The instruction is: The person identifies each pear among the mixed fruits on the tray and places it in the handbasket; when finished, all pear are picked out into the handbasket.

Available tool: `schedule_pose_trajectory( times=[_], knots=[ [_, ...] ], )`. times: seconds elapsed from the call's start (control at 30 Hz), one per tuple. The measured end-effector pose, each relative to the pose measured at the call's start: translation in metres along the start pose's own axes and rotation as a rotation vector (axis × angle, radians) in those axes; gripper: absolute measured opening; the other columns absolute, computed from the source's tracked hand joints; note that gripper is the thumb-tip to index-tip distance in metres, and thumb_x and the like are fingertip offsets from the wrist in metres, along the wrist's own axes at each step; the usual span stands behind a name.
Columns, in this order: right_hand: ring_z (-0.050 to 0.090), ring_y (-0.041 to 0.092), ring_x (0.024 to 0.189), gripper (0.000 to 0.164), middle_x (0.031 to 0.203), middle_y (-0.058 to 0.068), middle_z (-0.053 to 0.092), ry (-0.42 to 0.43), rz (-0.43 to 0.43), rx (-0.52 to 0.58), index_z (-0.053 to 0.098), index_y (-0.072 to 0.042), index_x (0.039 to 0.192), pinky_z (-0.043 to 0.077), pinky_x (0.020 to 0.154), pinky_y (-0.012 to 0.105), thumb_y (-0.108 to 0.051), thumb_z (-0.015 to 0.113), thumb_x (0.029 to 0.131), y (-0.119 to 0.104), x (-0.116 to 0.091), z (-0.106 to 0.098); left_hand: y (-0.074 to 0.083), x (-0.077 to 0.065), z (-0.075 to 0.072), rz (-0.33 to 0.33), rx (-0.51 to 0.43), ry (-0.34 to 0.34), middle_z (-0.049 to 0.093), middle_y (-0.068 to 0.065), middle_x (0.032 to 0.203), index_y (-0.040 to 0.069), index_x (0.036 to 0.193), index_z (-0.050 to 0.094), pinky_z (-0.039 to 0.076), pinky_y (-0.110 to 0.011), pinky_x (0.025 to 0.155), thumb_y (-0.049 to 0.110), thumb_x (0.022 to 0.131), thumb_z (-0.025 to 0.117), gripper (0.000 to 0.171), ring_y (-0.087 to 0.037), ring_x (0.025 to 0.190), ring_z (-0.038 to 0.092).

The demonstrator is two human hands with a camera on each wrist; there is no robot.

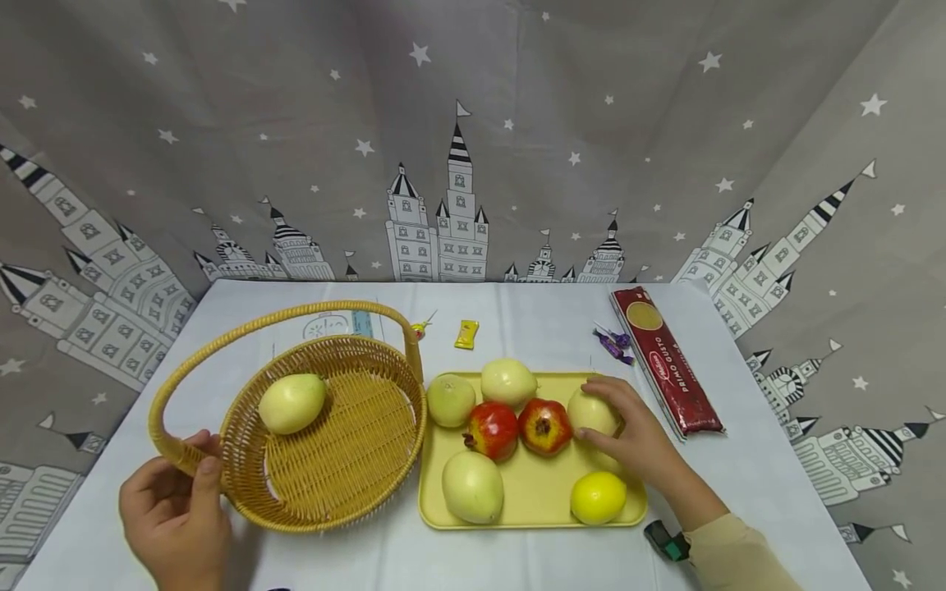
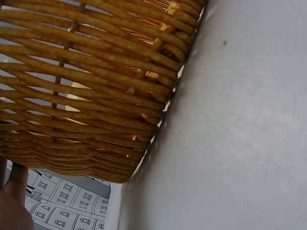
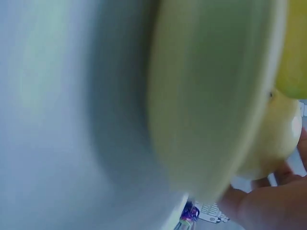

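Basket (image 1: 355,443) holds one pale fruit (image 1: 291,404); tray (image 1: 535,488) bears two pomegranates (image 1: 545,428) among others.

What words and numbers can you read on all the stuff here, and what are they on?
"PRIMO GUSTO": on the red packet.
Also on the packet: a name in an oval, too small to read for sure, and smaller blurred print.
Yellow sweet: tiny marks, too small to read.
Purple sweets: too small and blurred.
Blue label behind the basket: too small.
I can't read any numbers.
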State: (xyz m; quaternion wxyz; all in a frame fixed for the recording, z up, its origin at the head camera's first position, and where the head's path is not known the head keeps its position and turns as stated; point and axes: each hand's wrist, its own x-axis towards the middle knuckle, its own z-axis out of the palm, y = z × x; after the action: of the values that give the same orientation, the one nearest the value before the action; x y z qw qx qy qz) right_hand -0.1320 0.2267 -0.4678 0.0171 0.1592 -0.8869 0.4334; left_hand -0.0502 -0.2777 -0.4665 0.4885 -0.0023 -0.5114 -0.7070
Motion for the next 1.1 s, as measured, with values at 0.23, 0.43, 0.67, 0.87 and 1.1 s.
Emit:
schedule_pose_trajectory(
  times=[0.23,0.43,0.67,0.87,1.1],
  knots=[
    [0.041,0.032,0.131,0.058,0.147,0.005,0.038,0.001,-0.005,-0.001,0.054,-0.018,0.132,0.040,0.106,0.054,-0.027,0.079,0.081,0.004,0.002,0.004,0.003,-0.001,0.002,-0.005,-0.008,0.009,0.061,-0.033,0.109,-0.018,0.115,0.046,0.056,-0.030,0.089,-0.025,0.079,0.060,0.040,-0.031,0.098,0.067],
    [0.043,0.029,0.130,0.056,0.146,0.002,0.041,-0.003,0.043,-0.020,0.055,-0.020,0.130,0.044,0.104,0.051,-0.033,0.079,0.081,-0.001,0.002,0.000,0.003,0.000,0.001,0.004,0.024,-0.007,0.061,-0.033,0.110,-0.018,0.116,0.047,0.055,-0.029,0.089,-0.024,0.079,0.060,0.039,-0.030,0.098,0.067],
    [0.046,0.027,0.126,0.053,0.141,0.001,0.045,0.038,-0.049,0.032,0.059,-0.020,0.125,0.052,0.095,0.046,-0.023,0.082,0.078,-0.039,0.018,-0.013,0.003,0.000,0.000,0.014,0.039,-0.005,0.061,-0.033,0.109,-0.018,0.115,0.047,0.055,-0.028,0.088,-0.024,0.079,0.061,0.039,-0.030,0.098,0.067],
    [0.050,0.024,0.121,0.053,0.139,0.006,0.047,-0.038,-0.151,0.167,0.060,-0.013,0.122,0.053,0.095,0.041,-0.009,0.083,0.075,-0.103,0.043,0.004,0.004,0.000,0.001,0.015,0.177,-0.025,0.061,-0.031,0.111,-0.016,0.117,0.048,0.054,-0.026,0.090,-0.020,0.081,0.061,0.039,-0.028,0.100,0.066],
    [0.048,0.015,0.122,0.054,0.131,-0.001,0.052,-0.204,-0.394,0.318,0.061,-0.021,0.120,0.055,0.090,0.034,-0.020,0.085,0.072,-0.167,0.066,0.048,0.002,0.000,-0.003,0.017,0.229,-0.044,0.061,-0.031,0.112,-0.014,0.118,0.049,0.054,-0.025,0.089,-0.018,0.083,0.062,0.039,-0.027,0.101,0.066]
  ],
)
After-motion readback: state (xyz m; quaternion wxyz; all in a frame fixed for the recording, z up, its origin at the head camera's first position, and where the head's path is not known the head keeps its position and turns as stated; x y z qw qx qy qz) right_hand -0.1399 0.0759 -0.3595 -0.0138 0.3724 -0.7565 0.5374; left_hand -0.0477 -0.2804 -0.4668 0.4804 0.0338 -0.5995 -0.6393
